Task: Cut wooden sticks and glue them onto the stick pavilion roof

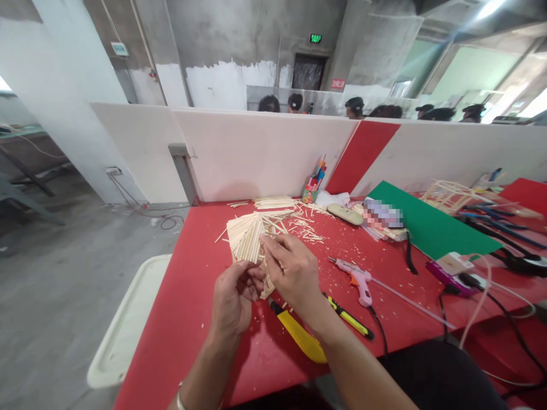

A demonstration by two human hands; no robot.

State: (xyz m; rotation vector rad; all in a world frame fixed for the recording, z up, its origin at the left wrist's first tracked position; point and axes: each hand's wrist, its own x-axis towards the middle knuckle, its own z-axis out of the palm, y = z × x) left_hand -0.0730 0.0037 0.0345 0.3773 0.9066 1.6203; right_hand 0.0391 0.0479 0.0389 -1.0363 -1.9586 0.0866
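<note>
A small model built of pale wooden sticks [248,236], with a sloping, roof-like surface, stands on the red table. My left hand [235,296] is at its lower front edge, thumb and fingers closed on the model. My right hand [294,267] pinches at its right side, fingertips near the slanted sticks; whether a small stick is between them is hard to tell. A yellow-handled knife [301,336] lies under my right forearm, and a yellow and black cutter [350,319] is just right of it. The pink glue gun [356,279] rests farther right.
Loose sticks [276,203] and scraps lie behind the model. A pen cup [310,192], an oval case [345,214], a green board [427,222] and a power strip [453,276] with cables are to the right. A white partition [265,154] borders the table's back.
</note>
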